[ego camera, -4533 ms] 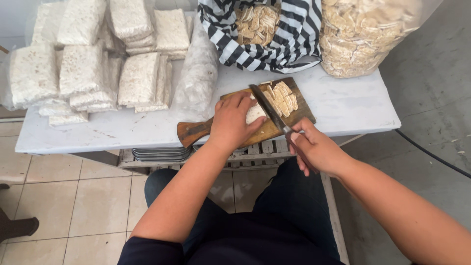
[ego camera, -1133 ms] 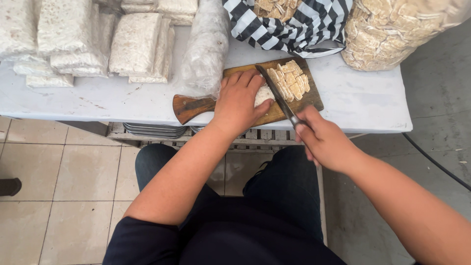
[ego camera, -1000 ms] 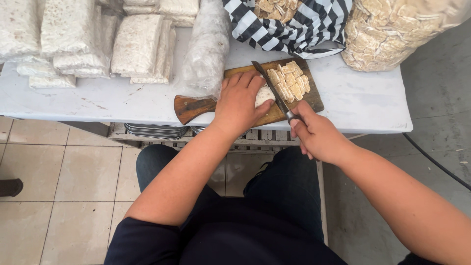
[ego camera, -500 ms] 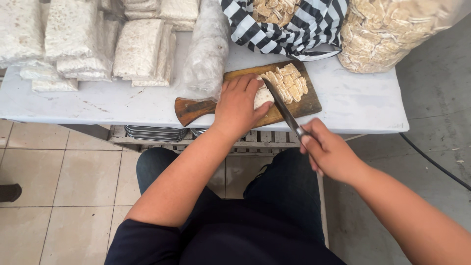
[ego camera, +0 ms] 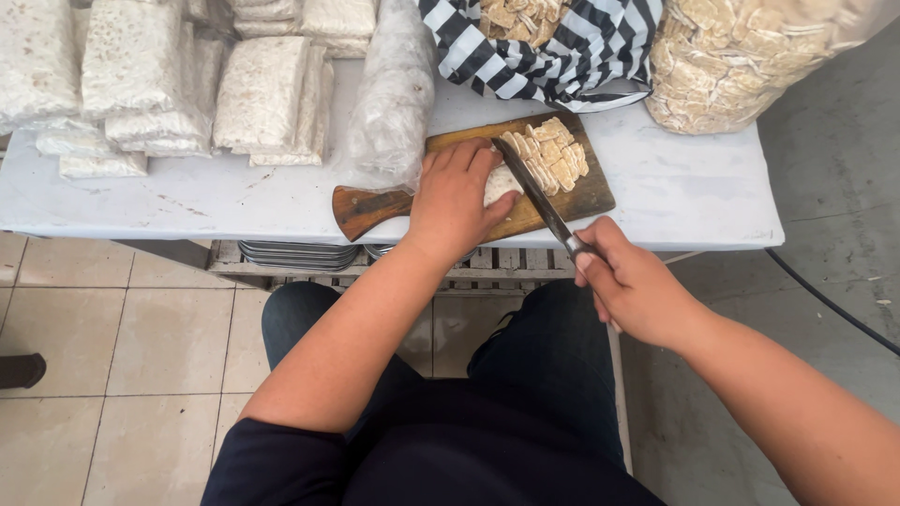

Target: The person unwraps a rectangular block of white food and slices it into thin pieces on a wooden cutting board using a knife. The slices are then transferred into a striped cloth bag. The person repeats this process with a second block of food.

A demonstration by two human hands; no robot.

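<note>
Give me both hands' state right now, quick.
Left hand: fingers flat, pressing the pale block onto the cutting board.
Right hand: closed around the knife handle, blade over the block.

worktop [ego camera: 675,201]: white | wrapped white blocks [ego camera: 258,94]: stacked far left | striped cloth [ego camera: 572,47]: holds pale pieces | clear bag [ego camera: 741,56]: full of chips, far right | tiled floor [ego camera: 122,347]: below

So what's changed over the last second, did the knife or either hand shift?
The right hand has drawn back toward the body, off the table edge, pulling the knife along its slicing line; the blade still lies across the pale block. The left hand stays pressed on that block, and the cutting board and cut slices are unmoved.
</note>
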